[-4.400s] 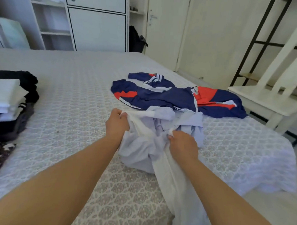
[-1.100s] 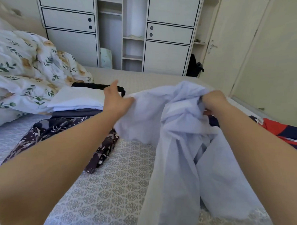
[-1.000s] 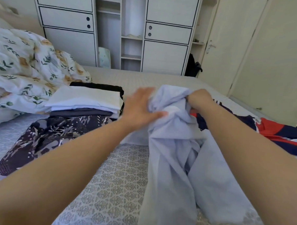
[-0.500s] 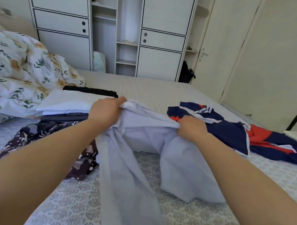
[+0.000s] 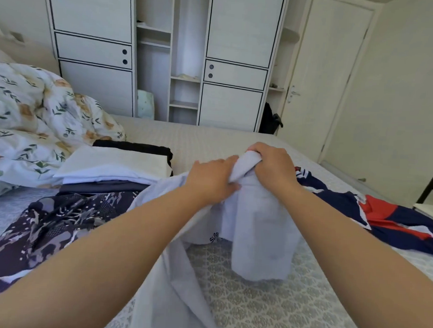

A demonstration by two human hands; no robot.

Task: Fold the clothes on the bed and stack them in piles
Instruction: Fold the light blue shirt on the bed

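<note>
A: Where did we have the pale lilac shirt (image 5: pixel 259 230) at that moment?

B: We held it up over the bed (image 5: pixel 266 305), both hands close together at its top. Our right hand (image 5: pixel 272 166) was curled round a bunched fold of the cloth, gripping it from above. Our left hand (image 5: pixel 213 181) lay against the same bunch just beside it, fingers mostly straight along the fabric with the thumb underneath; we could not tell for sure whether it pinched the cloth or only pressed it.

A: And the rest of the shirt?

B: It hung down from our hands, one part draping over our left forearm toward the bed's near edge, the other falling in a column onto the patterned bedspread.

A: What lay around it?

B: To the left sat a pile of folded clothes (image 5: pixel 111 166), white on top, dark beneath, with a dark patterned garment (image 5: pixel 48 231) spread in front of it. To the right lay a navy, red and white garment (image 5: pixel 391 221), unfolded. A floral duvet (image 5: pixel 34 116) was heaped behind the pile.
</note>
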